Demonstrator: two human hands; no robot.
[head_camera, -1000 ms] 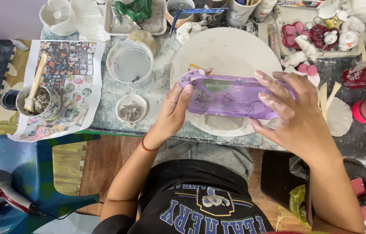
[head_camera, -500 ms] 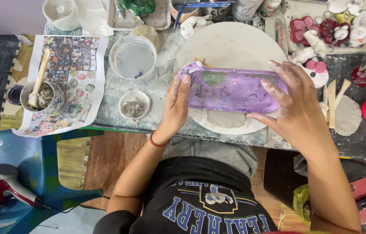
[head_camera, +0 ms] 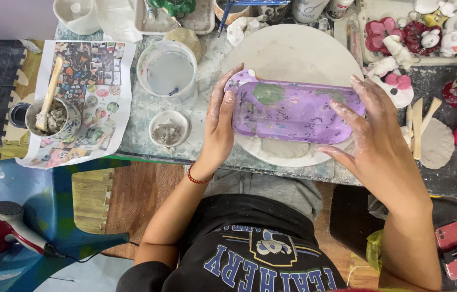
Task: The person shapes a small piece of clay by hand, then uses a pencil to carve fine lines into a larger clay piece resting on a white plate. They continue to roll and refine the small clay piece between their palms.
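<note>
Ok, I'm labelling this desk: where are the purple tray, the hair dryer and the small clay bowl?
purple tray [head_camera: 298,111], head view, flat middle.
hair dryer [head_camera: 1,232], head view, red body.
small clay bowl [head_camera: 168,128], head view, inside.

I'm looking down on what reads as a small pottery or clay-craft workbench, likely a hobby studio: a round white turntable [head_camera: 293,48] sits on a clay-smeared table [head_camera: 147,108], with a tub of cloudy water [head_camera: 168,70], a small dish of grey slip [head_camera: 169,130] and a cup of clay with a wooden stick [head_camera: 50,116] beside it. I also see wooden modelling tools [head_camera: 417,127], a tray of small painted figurines [head_camera: 417,30] and a red hair dryer [head_camera: 7,232] lying on a blue chair [head_camera: 50,194].
</note>
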